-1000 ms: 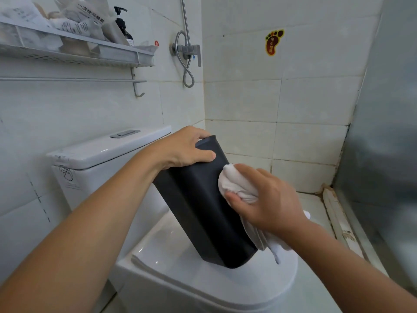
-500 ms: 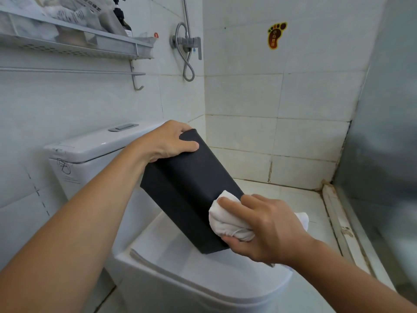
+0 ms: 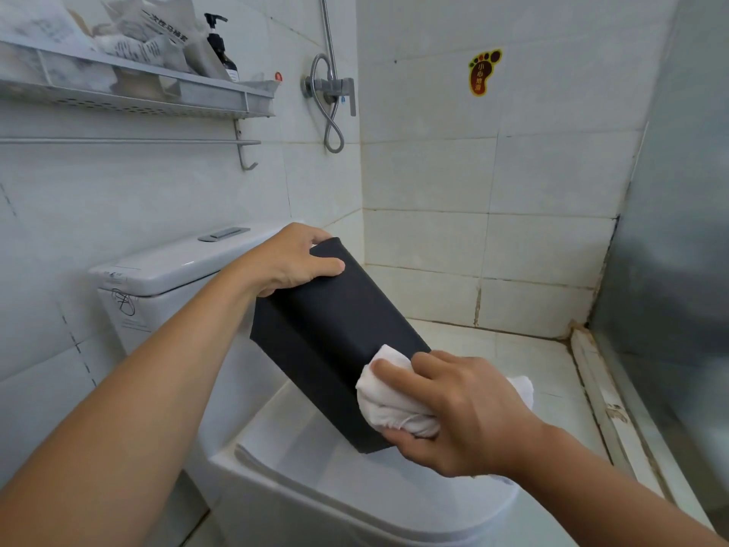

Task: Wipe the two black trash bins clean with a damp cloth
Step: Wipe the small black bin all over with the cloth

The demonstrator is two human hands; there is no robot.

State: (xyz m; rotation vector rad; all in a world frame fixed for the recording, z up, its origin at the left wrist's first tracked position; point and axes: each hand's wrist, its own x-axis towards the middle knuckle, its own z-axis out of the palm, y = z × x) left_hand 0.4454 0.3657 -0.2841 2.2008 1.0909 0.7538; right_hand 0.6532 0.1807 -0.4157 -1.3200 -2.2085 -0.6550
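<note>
Wiping is under way on one bin only. A matte black rectangular plastic trash bin [image 3: 335, 337] is held tilted above the closed white toilet lid [image 3: 315, 459], one end up toward the white ceramic cistern [image 3: 173, 266] and its lower corner just over the lid; whether that corner touches the lid cannot be told. The left hand [image 3: 292, 262] is clamped around the bin's upper end, thumb across the top face. The right hand [image 3: 453, 408] is closed around a bunched white damp cloth [image 3: 390, 404] and presses it against the bin's lower end, near the bottom corner.

As a judgement, the task is at most partly done: the cloth sits at the low end of one side face, which suggests that face is near the end of a pass, but the bin's far sides, underside and inside are hidden, so their state is unknown. No second black bin is in view, so it remains to be found and wiped.
</note>
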